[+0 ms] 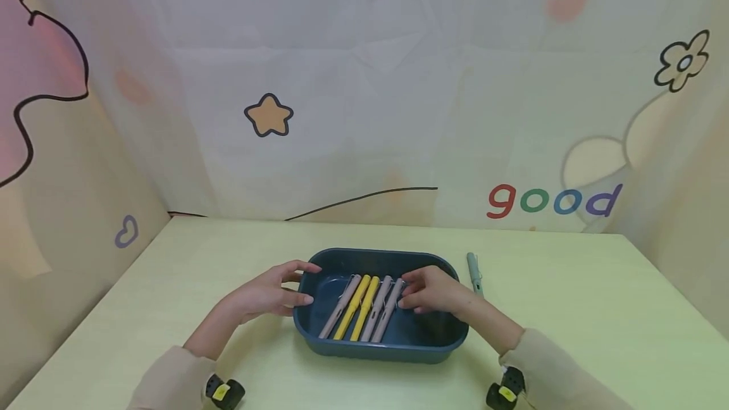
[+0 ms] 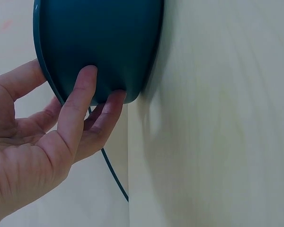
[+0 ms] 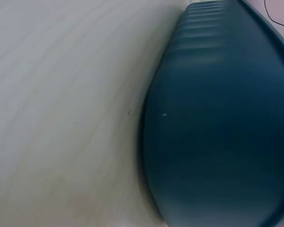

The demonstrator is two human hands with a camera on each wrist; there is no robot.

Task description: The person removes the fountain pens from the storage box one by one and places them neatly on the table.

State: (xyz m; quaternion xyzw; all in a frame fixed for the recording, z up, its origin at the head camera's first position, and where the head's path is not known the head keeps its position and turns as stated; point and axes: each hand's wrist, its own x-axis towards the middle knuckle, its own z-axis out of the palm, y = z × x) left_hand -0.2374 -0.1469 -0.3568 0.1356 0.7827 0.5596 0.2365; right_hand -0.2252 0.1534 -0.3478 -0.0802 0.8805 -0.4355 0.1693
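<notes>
A dark blue plastic tub [image 1: 376, 350] stands on the table with several pens lying slanted side by side in it. A mauve pen [image 1: 340, 305] is leftmost, then two yellow pens [image 1: 352, 307], then more mauve pens [image 1: 377, 309]. My left hand [image 1: 273, 290] holds the tub's left end; in the left wrist view a finger goes over the rim and other fingertips [image 2: 88, 73] touch the outer wall. My right hand [image 1: 435, 290] reaches over the right side, bent fingertips beside the top of the rightmost mauve pen [image 1: 387, 312]. The right wrist view shows only the tub's outer wall [image 3: 213, 127].
A grey-green pen [image 1: 474, 271] lies on the table [image 1: 547, 309] just right of the tub, partly behind my right forearm. A printed cloth backdrop [image 1: 342, 81] closes off the back and sides.
</notes>
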